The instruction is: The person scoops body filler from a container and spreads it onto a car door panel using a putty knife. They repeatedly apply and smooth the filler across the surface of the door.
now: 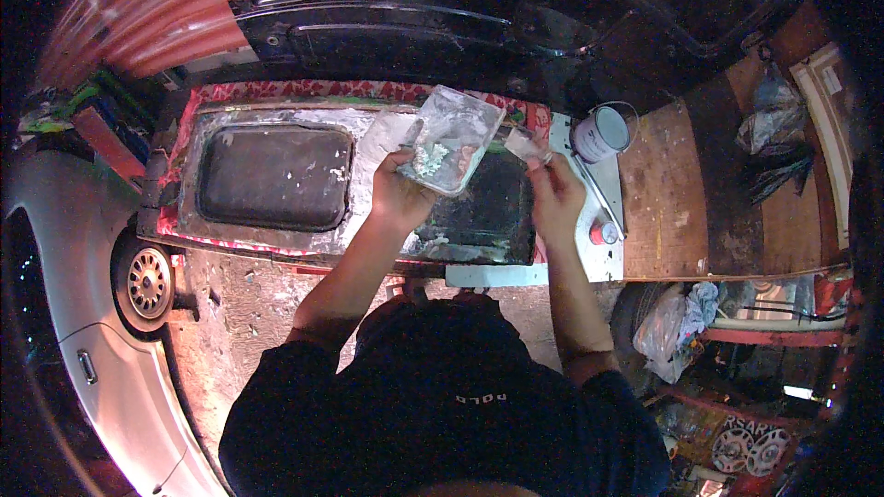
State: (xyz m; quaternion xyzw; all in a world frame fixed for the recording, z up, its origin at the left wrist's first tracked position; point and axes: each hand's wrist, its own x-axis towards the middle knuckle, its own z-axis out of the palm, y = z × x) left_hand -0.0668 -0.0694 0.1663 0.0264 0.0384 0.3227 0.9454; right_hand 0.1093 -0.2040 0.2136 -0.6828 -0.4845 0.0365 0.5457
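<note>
My left hand (403,191) is closed on the lower left edge of a clear plastic tub (474,120). Lumps of white paste (429,160) lie inside it, beside a pinkish smear. To its right, my right hand (558,191) pinches a small flat whitish spreader (521,144) near the tub's right side. Below both hands lies a panel (364,166) with two dark rectangular recesses and patchy white coating. The tub and my hands cover part of the right recess.
Red patterned cloth (304,88) shows under the panel. On the white board at the right stand a paint can (603,133) and a small red-topped container (603,234), near a thin rod (599,186). A wooden tabletop (658,193) extends farther right. A car (92,313) stands at left.
</note>
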